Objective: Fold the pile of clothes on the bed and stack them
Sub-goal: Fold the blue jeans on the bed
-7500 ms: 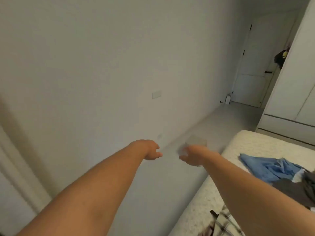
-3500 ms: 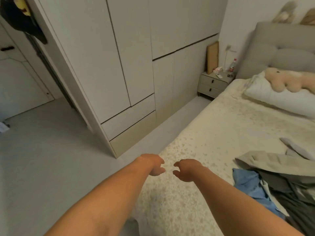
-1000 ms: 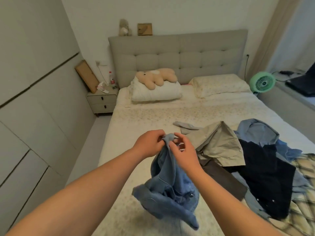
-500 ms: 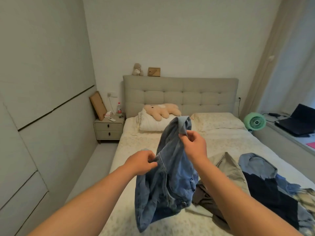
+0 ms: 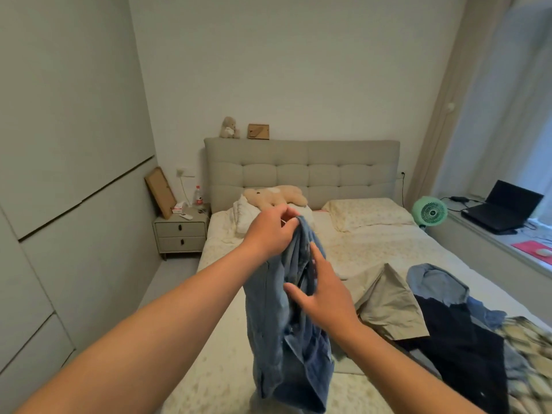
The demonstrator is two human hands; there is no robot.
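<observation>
1. Left hand [image 5: 268,231] grips the top edge of the denim shirt [image 5: 286,324], fingers curled round the cloth, so it hangs above the bed [image 5: 388,249].
2. Right hand [image 5: 322,297] is lower down, fingers spread loosely, touching the shirt's front.
3. The other clothes [image 5: 448,339] lie in a pile on the bed to the right.
4. A teddy bear [image 5: 274,196] lies on the pillow [image 5: 242,216].

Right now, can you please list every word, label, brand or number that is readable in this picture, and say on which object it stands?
No text can be read in this view.
Bottle on the nightstand: a red label, too small to read.
Small box beside it: red print, blurred.
Laptop: screen dark, no visible writing.
Denim garment: no tag showing.
</observation>
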